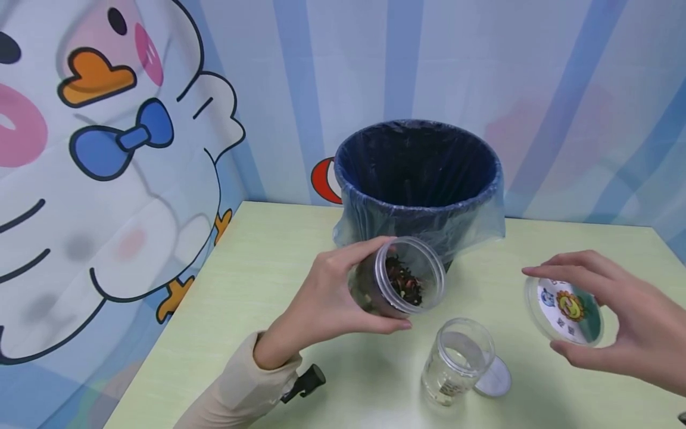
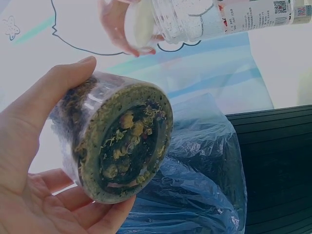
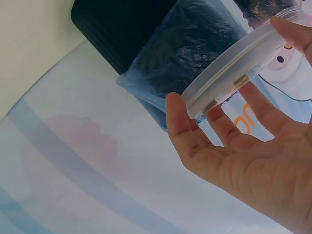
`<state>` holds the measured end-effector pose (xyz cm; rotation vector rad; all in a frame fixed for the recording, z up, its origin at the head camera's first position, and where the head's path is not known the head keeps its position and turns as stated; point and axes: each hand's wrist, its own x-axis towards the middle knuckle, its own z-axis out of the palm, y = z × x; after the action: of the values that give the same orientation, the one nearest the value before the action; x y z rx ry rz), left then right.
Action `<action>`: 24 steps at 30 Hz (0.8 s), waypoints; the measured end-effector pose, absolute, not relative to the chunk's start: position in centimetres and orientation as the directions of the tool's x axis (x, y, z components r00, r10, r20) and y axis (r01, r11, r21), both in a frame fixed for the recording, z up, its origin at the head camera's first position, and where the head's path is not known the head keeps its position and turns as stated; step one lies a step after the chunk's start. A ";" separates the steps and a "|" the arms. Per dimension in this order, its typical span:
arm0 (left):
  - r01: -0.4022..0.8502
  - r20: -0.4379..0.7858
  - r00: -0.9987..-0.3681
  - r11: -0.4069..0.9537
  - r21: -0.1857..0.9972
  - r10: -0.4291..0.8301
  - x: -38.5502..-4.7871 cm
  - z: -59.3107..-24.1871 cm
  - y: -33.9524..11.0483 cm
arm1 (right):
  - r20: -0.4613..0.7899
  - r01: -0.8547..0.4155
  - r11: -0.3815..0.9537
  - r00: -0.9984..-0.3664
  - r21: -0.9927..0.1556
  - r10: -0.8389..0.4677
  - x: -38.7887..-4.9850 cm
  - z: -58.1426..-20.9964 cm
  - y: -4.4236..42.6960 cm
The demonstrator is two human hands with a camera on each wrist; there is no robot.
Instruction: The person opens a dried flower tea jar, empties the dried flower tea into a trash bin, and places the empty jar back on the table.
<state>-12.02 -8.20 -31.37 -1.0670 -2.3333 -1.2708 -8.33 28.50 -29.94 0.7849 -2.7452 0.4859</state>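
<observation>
Table [image 1: 278, 250]: lined bin [image 1: 412, 223] set back, apparently freeing the front.
Dried-flower jar [image 1: 399, 279]: held by left grip [image 1: 329, 292], tilted, perhaps for viewing contents.
Clear jar [image 1: 454, 366]: stood upright nearby.
Printed lid [image 1: 568, 313]: edge pinched by right grip [image 1: 635, 322], likely sparing its face.

Lid [image 1: 549, 311] white-green, 1 yellow flower [image 1: 570, 306]; bin liner [image 1: 477, 221] blue.
</observation>
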 end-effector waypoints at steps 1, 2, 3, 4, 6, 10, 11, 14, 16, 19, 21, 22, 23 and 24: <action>0.717 0.548 -0.690 0.342 0.607 0.473 -12.0 -31.4 -8.2 | 0.314 -0.542 0.801 -0.829 -0.252 -0.462 -8.2 -30.2 28.7; 0.717 0.548 -0.690 0.343 0.607 0.472 -12.0 -31.4 -8.3 | 0.307 -0.537 0.803 -0.834 -0.257 -0.459 -8.2 -30.5 28.9; 0.716 0.548 -0.691 0.344 0.608 0.472 -12.0 -31.4 -8.3 | 0.298 -0.531 0.806 -0.839 -0.262 -0.456 -8.1 -30.8 29.1; 0.715 0.546 -0.692 0.345 0.609 0.471 -12.0 -31.4 -8.3 | 0.289 -0.526 0.808 -0.843 -0.267 -0.454 -8.0 -31.1 29.3; 0.710 0.542 -0.697 0.347 0.612 0.471 -11.9 -31.5 -8.3 | 0.282 -0.523 0.808 -0.846 -0.271 -0.453 -7.9 -31.7 29.5; 0.704 0.534 -0.703 0.350 0.618 0.469 -11.9 -31.5 -8.3 | 0.240 -0.504 0.810 -0.862 -0.299 -0.447 -7.7 -33.0 29.9; 0.703 0.534 -0.704 0.349 0.620 0.469 -11.9 -31.5 -8.3 | 0.223 -0.494 0.812 -0.868 -0.311 -0.443 -7.6 -33.3 30.0; 0.702 0.532 -0.704 0.344 0.624 0.470 -11.9 -31.5 -8.3 | 0.146 -0.445 0.819 -0.895 -0.361 -0.422 -7.4 -34.4 30.1; 0.700 0.531 -0.705 0.341 0.628 0.470 -11.9 -31.6 -8.3 | 0.090 -0.408 0.828 -0.910 -0.385 -0.406 -7.4 -35.1 30.2; 0.698 0.529 -0.707 0.343 0.629 0.469 -11.9 -31.6 -8.4 | 0.025 -0.369 0.830 -0.918 -0.417 -0.395 -7.3 -36.1 30.4; 0.697 0.528 -0.709 0.347 0.628 0.468 -11.9 -31.7 -8.4 | 0.018 -0.377 0.822 -0.912 -0.426 -0.409 -7.2 -36.9 30.5; 0.696 0.528 -0.709 0.349 0.627 0.467 -11.9 -31.7 -8.4 | 0.014 -0.380 0.821 -0.910 -0.427 -0.415 -7.1 -37.3 30.6; 0.697 0.528 -0.709 0.350 0.626 0.467 -11.9 -31.7 -8.4 | 0.001 -0.377 0.822 -0.909 -0.426 -0.417 -7.1 -37.7 30.6; 0.696 0.528 -0.710 0.352 0.626 0.466 -11.9 -31.7 -8.5 | -0.022 -0.368 0.824 -0.908 -0.430 -0.417 -7.1 -38.0 30.6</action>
<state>-11.94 -8.47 -31.68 -1.0395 -2.3586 -1.2868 -7.10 30.64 -38.00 0.6723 -3.1101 0.6944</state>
